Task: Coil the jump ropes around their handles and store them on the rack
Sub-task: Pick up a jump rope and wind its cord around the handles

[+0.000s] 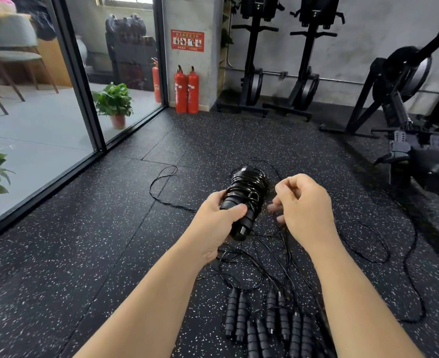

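The left hand has its grip wrapped round the lower end of a pair of black handles, thumb lying across the top, fingers curled underneath and mostly hidden. The handles are held side by side above the floor, their long axis tilted up and away from the person, slightly to the right; the near ends poke out below the palm and the far ends point toward the back wall. Past the grip, toward the far ends, sits a thick coil of black rope wound round both handles, so the bundle is fattest beyond the thumb.

The right hand is just beside the bundle on its right, fingers curled in. It seems to pinch the thin rope, but the strand is too fine and the fingertips too blurred to be sure what, if anything, sits in that grip.

A loose length of rope trails from the bundle across the speckled rubber floor to the left. Below the hands, more jump ropes lie on the floor, their foam handles in pairs, partly covered by the right forearm and cut off by the bottom edge. Their cords tangle together, so single ropes cannot be told apart.

Two red fire extinguishers stand against the far pillar.
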Action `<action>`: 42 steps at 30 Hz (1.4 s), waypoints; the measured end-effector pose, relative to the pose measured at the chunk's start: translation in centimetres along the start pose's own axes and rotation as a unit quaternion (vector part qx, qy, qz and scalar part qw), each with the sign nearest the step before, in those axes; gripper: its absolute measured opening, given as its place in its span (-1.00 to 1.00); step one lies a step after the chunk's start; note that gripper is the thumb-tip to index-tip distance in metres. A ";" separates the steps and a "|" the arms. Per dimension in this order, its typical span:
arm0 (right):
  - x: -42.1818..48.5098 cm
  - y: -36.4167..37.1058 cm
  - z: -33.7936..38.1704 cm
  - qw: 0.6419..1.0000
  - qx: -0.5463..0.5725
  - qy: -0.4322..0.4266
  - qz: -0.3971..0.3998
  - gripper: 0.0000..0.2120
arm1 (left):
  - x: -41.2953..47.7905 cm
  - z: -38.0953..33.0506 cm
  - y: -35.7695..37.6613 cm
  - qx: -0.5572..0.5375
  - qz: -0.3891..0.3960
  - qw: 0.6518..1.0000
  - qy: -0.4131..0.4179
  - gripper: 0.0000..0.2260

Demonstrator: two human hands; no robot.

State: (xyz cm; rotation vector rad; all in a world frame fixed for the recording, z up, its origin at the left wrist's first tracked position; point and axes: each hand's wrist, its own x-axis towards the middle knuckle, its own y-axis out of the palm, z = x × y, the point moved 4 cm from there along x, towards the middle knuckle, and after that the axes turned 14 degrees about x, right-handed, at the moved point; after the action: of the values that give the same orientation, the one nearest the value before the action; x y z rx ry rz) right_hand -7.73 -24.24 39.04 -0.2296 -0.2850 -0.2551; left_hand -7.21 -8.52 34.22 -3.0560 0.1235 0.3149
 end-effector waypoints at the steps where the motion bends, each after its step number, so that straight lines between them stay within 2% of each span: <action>1: 0.0 -0.1 0.1 1.000 -0.007 -0.013 -0.007 -0.87 | 0.0 0.0 0.0 0.004 -0.001 1.000 0.000 -0.70; 6: -0.1 0.9 0.1 0.988 -0.134 -0.050 0.053 -0.90 | 0.1 0.3 0.3 0.018 0.003 1.000 0.013 -0.65; 10: 0.1 1.0 -0.1 0.982 -0.158 -0.067 0.082 -0.91 | 0.1 0.5 0.7 0.016 0.010 1.000 0.013 -0.63; 16: 0.2 1.1 -0.6 0.984 -0.142 -0.089 0.063 -0.89 | 0.5 0.5 0.9 -0.036 0.012 0.999 -0.001 -0.62; 19: 0.4 0.7 -1.5 0.997 -0.069 -0.015 0.032 -0.86 | 0.6 0.5 0.9 -0.060 0.009 0.998 -0.002 -0.63; 21: 0.1 0.7 -2.6 0.996 0.024 0.090 0.007 -0.78 | 0.8 0.6 1.0 -0.074 0.000 0.997 -0.005 -0.64; 24: -0.8 1.9 -3.7 0.944 0.200 0.260 0.024 -0.66 | 1.2 1.1 1.5 -0.087 -0.006 0.996 -0.014 -0.62; 26: -1.3 2.6 -4.0 0.908 0.277 0.312 0.033 -0.65 | 1.3 1.5 2.0 -0.065 -0.005 0.998 -0.013 -0.61; 28: -1.4 3.0 -4.7 0.902 0.294 0.316 0.020 -0.69 | 1.3 2.0 2.4 -0.032 0.002 0.999 -0.007 -0.61; 31: -1.9 2.9 -6.0 0.907 0.262 0.329 -0.018 -0.69 | 1.0 2.9 2.9 0.031 0.031 0.999 -0.024 -0.62; 35: -2.9 2.2 -7.2 0.899 0.240 0.364 -0.047 -0.65 | 0.3 3.1 2.6 0.094 0.062 0.993 -0.033 -0.87; 38: -3.8 1.4 -7.3 0.902 0.220 0.367 -0.059 -0.66 | -0.7 2.9 2.3 0.105 0.057 0.993 -0.021 -0.78; 42: -5.5 -0.9 -6.1 0.903 0.204 0.371 -0.070 -0.71 | -2.2 3.0 3.3 0.130 0.093 0.987 -0.007 -0.71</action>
State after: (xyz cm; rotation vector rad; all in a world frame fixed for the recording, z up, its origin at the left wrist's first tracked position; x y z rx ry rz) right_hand -11.62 -25.47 31.83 0.3113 0.4069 -0.3990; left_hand -10.20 -11.40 31.58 -2.7879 0.4150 0.3041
